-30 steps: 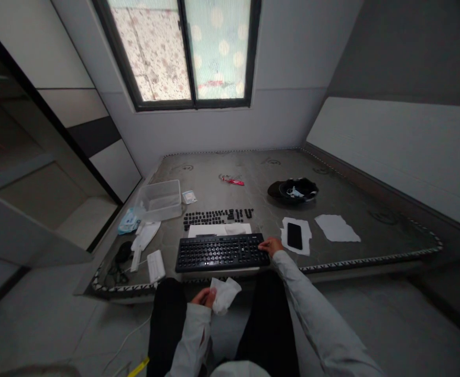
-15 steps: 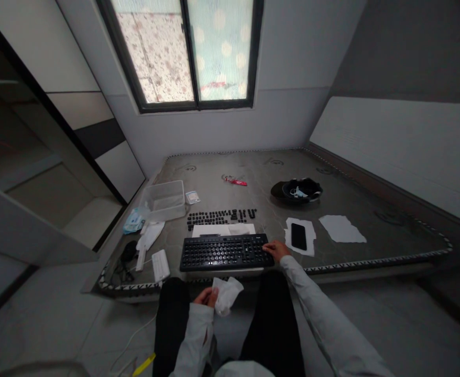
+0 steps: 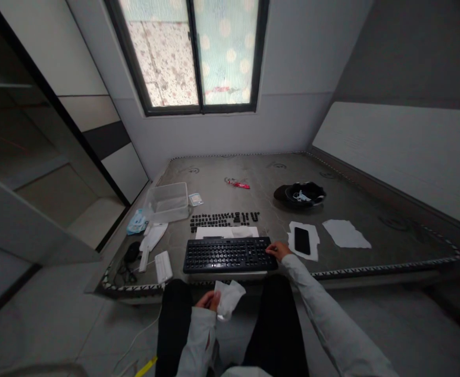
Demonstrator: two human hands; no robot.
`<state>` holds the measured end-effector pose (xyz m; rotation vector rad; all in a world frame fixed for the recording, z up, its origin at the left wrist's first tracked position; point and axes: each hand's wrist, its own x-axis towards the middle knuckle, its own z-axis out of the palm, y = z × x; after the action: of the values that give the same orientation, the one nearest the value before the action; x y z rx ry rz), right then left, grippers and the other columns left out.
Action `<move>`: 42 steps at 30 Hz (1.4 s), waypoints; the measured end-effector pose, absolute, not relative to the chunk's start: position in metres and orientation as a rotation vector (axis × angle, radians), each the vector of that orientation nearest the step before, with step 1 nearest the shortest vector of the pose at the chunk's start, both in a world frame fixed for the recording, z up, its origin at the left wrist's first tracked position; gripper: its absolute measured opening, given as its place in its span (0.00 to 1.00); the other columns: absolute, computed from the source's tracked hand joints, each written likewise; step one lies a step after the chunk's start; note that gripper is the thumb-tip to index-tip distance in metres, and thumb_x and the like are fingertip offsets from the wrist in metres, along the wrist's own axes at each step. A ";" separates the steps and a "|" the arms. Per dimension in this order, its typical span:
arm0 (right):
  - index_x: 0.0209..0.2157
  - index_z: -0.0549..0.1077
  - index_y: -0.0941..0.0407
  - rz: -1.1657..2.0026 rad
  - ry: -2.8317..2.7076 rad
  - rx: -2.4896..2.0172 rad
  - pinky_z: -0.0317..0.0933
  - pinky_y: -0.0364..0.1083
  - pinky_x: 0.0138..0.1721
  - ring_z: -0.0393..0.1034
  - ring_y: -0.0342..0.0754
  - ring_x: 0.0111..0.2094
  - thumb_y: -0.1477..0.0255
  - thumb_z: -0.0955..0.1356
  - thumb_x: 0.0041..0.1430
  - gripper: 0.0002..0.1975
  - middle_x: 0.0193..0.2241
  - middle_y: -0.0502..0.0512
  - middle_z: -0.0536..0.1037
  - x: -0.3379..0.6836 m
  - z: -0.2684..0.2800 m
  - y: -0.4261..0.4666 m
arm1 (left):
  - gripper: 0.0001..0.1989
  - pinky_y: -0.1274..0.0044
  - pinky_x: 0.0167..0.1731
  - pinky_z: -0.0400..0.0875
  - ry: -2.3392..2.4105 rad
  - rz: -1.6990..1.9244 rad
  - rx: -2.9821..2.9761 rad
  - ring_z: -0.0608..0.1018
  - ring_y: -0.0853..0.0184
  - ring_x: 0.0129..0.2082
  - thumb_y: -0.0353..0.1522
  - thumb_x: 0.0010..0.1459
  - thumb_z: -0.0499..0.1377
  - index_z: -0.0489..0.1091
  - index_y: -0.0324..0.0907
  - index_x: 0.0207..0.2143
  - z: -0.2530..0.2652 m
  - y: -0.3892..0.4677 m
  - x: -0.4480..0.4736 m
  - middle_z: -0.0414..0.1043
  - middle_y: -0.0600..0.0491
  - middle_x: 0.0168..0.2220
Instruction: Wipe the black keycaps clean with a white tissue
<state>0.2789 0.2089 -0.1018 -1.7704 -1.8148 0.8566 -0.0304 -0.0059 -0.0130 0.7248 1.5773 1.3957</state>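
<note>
A black keyboard [image 3: 230, 255] lies at the front edge of the mattress, with small light spots across its key area. My right hand [image 3: 279, 251] is at its right end, fingertips pinched together over the number pad; anything between them is too small to make out. Low between the knees, my left hand [image 3: 209, 300] grips a crumpled white tissue [image 3: 229, 299]. Behind the keyboard, small black keycaps [image 3: 212, 220] are laid out in rows. White paper [image 3: 226, 231] shows between them and the keyboard.
Left on the mattress [image 3: 249, 167] are a clear plastic box [image 3: 169, 201], a blue packet [image 3: 137, 222], a white power strip [image 3: 163, 267] and a black cable [image 3: 127, 269]. To the right lie a phone [image 3: 302, 241] on paper, another paper sheet [image 3: 347, 234] and a dark cap [image 3: 300, 195].
The whole view has shifted slightly. My right hand stays at the keyboard's right end with fingertips pinched, and my left hand still holds the tissue, whose folds have changed a little.
</note>
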 end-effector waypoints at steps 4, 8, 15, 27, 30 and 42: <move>0.24 0.81 0.54 0.861 -1.775 -1.820 0.65 0.47 0.38 0.76 0.51 0.32 0.72 0.73 0.42 0.03 0.25 0.54 0.82 0.279 -0.103 0.210 | 0.27 0.81 0.23 0.74 1.547 1.443 0.674 0.79 0.65 0.20 0.54 0.30 0.69 0.77 0.39 0.22 -0.027 -0.006 -0.030 0.79 0.51 0.19; 0.25 0.82 0.54 0.876 -1.730 -1.858 0.66 0.47 0.38 0.77 0.53 0.33 0.70 0.74 0.42 0.05 0.26 0.56 0.83 0.281 -0.105 0.208 | 0.26 0.81 0.20 0.73 1.525 1.452 0.628 0.78 0.67 0.18 0.53 0.30 0.70 0.77 0.40 0.22 -0.040 -0.005 -0.031 0.78 0.52 0.17; 0.25 0.82 0.56 1.011 -1.691 -1.910 0.65 0.43 0.29 0.75 0.48 0.27 0.70 0.76 0.40 0.07 0.23 0.54 0.82 0.285 -0.115 0.220 | 0.23 0.80 0.21 0.74 1.540 1.471 0.641 0.79 0.64 0.19 0.50 0.32 0.71 0.77 0.40 0.21 -0.033 -0.003 -0.028 0.79 0.51 0.18; 0.23 0.81 0.56 1.113 -1.630 -1.907 0.65 0.41 0.23 0.72 0.46 0.23 0.69 0.77 0.35 0.08 0.21 0.54 0.81 0.289 -0.125 0.233 | 0.24 0.81 0.22 0.75 1.508 1.404 0.739 0.80 0.64 0.20 0.51 0.34 0.70 0.78 0.38 0.22 -0.011 -0.002 -0.021 0.79 0.50 0.18; 0.21 0.80 0.56 1.072 -1.639 -1.874 0.65 0.42 0.25 0.73 0.46 0.24 0.70 0.76 0.36 0.07 0.21 0.54 0.80 0.288 -0.126 0.231 | 0.24 0.80 0.22 0.75 1.536 1.392 0.737 0.80 0.63 0.20 0.51 0.33 0.70 0.77 0.38 0.22 -0.012 0.000 -0.020 0.79 0.50 0.18; 0.20 0.77 0.55 0.933 -1.722 -1.669 0.61 0.44 0.28 0.67 0.44 0.23 0.69 0.74 0.38 0.05 0.17 0.48 0.74 0.289 -0.126 0.216 | 0.24 0.83 0.19 0.71 1.482 1.491 0.647 0.77 0.69 0.16 0.50 0.32 0.71 0.77 0.39 0.23 -0.046 0.004 -0.012 0.78 0.52 0.17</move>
<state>0.2885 0.2165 -0.1263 -1.6691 -1.7219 0.9325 -0.0120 0.0043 -0.0455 0.6471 1.4819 1.4913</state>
